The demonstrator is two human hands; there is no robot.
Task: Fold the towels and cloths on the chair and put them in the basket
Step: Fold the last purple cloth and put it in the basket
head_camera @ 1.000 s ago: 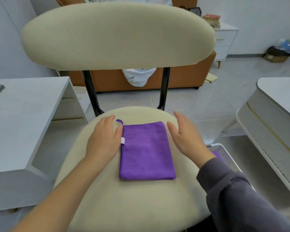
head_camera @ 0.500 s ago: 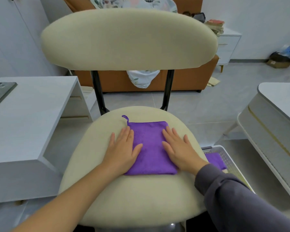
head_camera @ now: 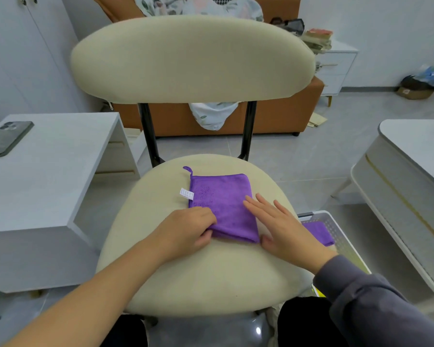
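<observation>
A folded purple cloth (head_camera: 221, 201) with a hanging loop and a white label lies on the cream chair seat (head_camera: 198, 276). My left hand (head_camera: 186, 231) pinches the cloth's near left corner, thumb under the edge. My right hand (head_camera: 281, 226) lies flat with fingers spread, its fingertips on the cloth's right edge. To the right of the seat, low down, stands a white perforated basket (head_camera: 336, 226) with another folded purple cloth (head_camera: 318, 231) inside, partly hidden behind my right hand.
A white side table (head_camera: 48, 176) with a dark phone (head_camera: 5, 141) stands at the left. A pale table (head_camera: 411, 171) is at the right. An orange sofa (head_camera: 273, 116) with cloth draped on it stands behind the chair back.
Both hands slid toward me along the cloth. My left hand went from lying flat to pinching the near left corner; my right moved to the cloth's right edge.
</observation>
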